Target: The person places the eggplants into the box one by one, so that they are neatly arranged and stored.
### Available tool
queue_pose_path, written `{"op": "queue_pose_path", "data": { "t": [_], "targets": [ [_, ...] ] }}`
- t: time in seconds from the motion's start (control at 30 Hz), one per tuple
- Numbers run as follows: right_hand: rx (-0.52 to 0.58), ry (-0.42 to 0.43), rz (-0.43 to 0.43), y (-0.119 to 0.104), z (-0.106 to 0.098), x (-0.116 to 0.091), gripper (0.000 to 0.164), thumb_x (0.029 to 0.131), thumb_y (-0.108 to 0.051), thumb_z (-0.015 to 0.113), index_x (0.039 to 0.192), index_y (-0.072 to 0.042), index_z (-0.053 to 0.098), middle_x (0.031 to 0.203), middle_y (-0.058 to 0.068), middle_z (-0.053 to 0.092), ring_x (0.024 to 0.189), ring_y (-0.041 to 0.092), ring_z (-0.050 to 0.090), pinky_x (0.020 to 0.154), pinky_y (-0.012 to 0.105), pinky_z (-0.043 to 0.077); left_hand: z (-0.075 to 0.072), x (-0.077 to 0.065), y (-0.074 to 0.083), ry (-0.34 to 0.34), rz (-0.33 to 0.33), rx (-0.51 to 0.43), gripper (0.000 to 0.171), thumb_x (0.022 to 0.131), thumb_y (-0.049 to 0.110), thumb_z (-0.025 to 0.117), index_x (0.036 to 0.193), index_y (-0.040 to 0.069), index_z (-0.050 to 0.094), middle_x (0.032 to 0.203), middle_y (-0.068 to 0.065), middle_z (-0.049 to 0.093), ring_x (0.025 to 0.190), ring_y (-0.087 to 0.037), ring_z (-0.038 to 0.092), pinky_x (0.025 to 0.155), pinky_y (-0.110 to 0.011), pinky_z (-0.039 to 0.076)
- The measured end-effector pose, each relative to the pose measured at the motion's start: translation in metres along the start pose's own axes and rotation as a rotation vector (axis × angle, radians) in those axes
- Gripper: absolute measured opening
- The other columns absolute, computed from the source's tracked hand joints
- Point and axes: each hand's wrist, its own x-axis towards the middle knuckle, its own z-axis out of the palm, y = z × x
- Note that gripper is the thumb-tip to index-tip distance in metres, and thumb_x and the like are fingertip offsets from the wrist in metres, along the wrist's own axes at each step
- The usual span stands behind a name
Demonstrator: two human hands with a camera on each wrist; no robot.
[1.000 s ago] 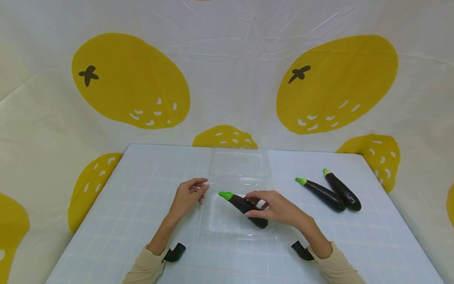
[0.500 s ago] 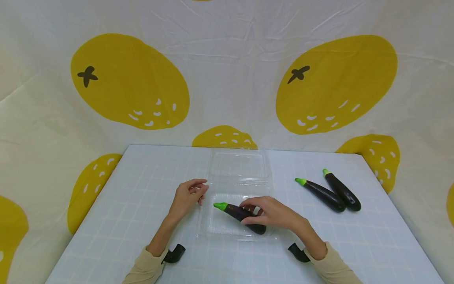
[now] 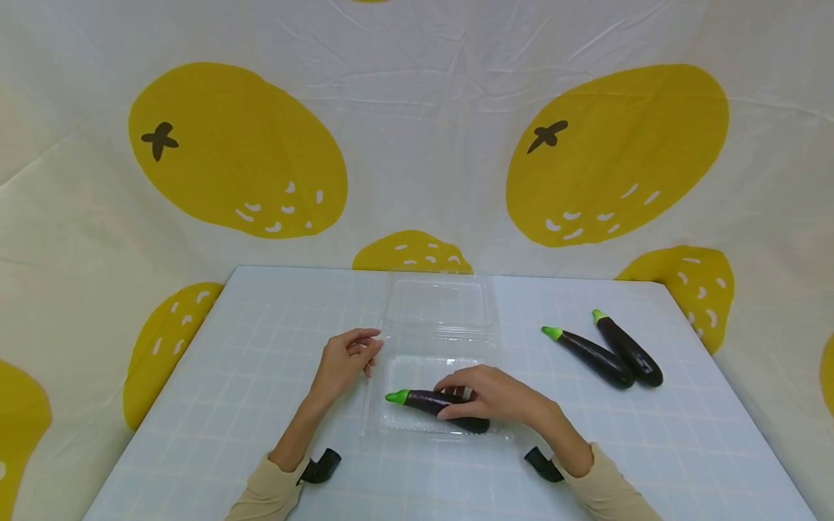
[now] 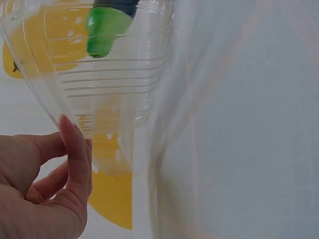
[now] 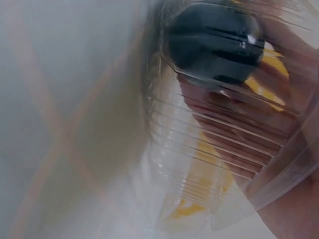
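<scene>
In the head view a clear plastic clamshell container (image 3: pixel 417 423) lies open on the table, lid folded back. My right hand (image 3: pixel 491 394) holds an eggplant (image 3: pixel 417 399) by its rounded half, inside the base. Its green stem end (image 4: pixel 104 30) points left, and in the right wrist view its dark round end (image 5: pixel 214 42) shows through the ribbed wall. My left hand (image 3: pixel 348 358) is at the base's far left side; in the left wrist view its fingertips (image 4: pixel 65 122) pinch the container's rim. Two more eggplants (image 3: pixel 589 358) (image 3: pixel 630 351) lie together on the right.
The container's transparent lid (image 3: pixel 438 300) lies flat towards the table's back edge. A pale checked cloth covers the table (image 3: pixel 280 311). Behind it hangs a white curtain (image 3: pixel 426 145) printed with yellow fruit. A black wrist mount (image 3: pixel 319 465) sits under each sleeve.
My right hand has lowered the eggplant into the container base, and its stem end has swung down and toward me. The left hand and the other two eggplants stay put.
</scene>
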Motion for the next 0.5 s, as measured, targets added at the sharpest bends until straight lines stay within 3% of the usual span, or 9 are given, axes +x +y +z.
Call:
{"op": "queue_pose_path", "data": {
  "t": [0.5],
  "targets": [
    [-0.016, -0.066, -0.032, -0.0024, 0.0025, 0.0042, 0.041, 0.096, -0.044, 0.072, 0.123, -0.013, 0.074, 0.114, -0.005, 0.073, 0.096, 0.004, 0.064, 0.087, 0.027, 0.056, 0.0003, -0.0013, 0.0007, 0.012, 0.012, 0.008, 0.03, 0.097, 0.011, 0.074, 0.122, -0.005, 0.07, 0.094, -0.021, 0.069, 0.056, -0.018, 0.061, 0.058, -0.031, 0.056]
  ]
}}
